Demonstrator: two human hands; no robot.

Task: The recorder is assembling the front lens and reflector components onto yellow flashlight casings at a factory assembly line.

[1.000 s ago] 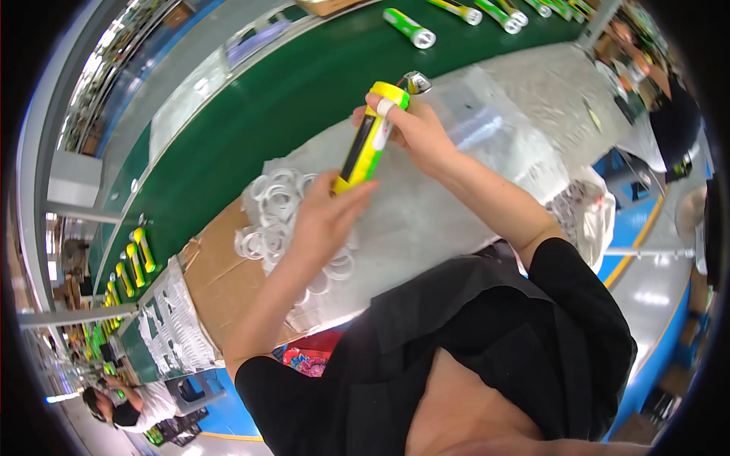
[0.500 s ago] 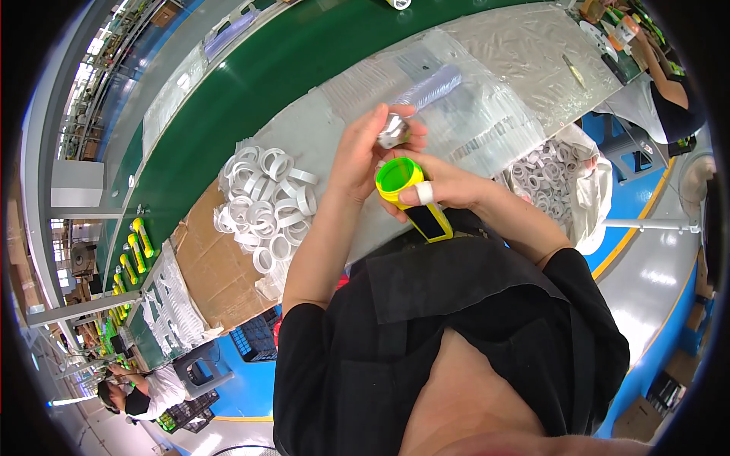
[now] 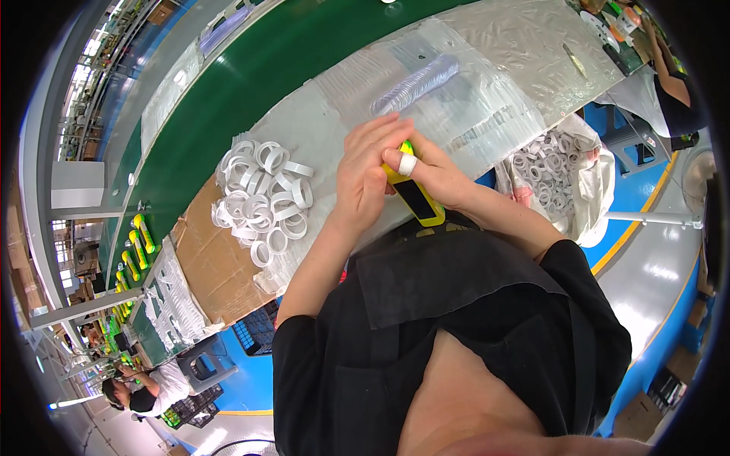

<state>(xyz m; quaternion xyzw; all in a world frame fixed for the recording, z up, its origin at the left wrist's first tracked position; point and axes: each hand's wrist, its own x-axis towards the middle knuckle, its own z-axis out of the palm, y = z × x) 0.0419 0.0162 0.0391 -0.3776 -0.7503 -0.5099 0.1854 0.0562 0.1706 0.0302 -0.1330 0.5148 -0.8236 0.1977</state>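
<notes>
My right hand, with a white band round its thumb, is closed round a yellow-and-green flashlight body with a black panel. The flashlight tilts, its head end away from me. Over that head end lies my left hand, fingers stretched out and palm against it. The hand hides the flashlight's opening, and no silver reflector cup shows. Just beyond my fingers a stacked row of clear plastic discs rests on the plastic-covered table. Left of my left forearm is a heap of white rings.
A white sack of small grey-white rings stands at the right of the table. Cardboard lies under the heap at left. Several yellow flashlights line the green belt. Co-workers sit far left and far right.
My left hand has come down onto the flashlight's head, flattening over it. The silver reflector cup it held is out of sight, and the flashlight's green opening is covered.
</notes>
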